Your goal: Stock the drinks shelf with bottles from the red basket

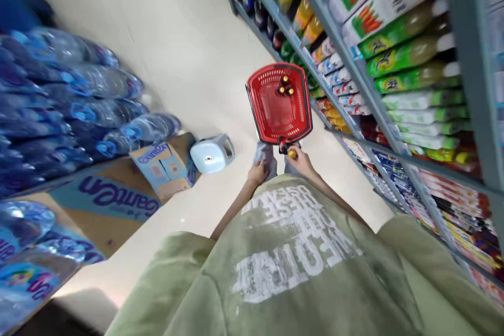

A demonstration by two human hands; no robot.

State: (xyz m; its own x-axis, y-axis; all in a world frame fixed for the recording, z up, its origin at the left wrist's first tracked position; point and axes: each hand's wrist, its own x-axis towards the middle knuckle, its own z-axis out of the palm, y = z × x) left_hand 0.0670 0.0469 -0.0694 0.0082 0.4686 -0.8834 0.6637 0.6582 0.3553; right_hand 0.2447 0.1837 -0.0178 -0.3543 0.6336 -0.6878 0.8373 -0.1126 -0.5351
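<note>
My right hand is closed around a dark bottle with a yellow cap, at the near edge of a red shopping basket. The cap points toward me, and the fingers cover part of the bottle. Inside the basket, three dark bottles with yellow caps stand together toward the far right; the rest of its bottom is bare. My left hand has its fingers curled in at my left trouser leg, left of the basket's near end. Nothing shows in it.
Shelves of drink bottles and boxed drinks run along the right. A pale blue plastic stool stands on the floor to the left. Beyond it are cardboard boxes and stacked large water bottles.
</note>
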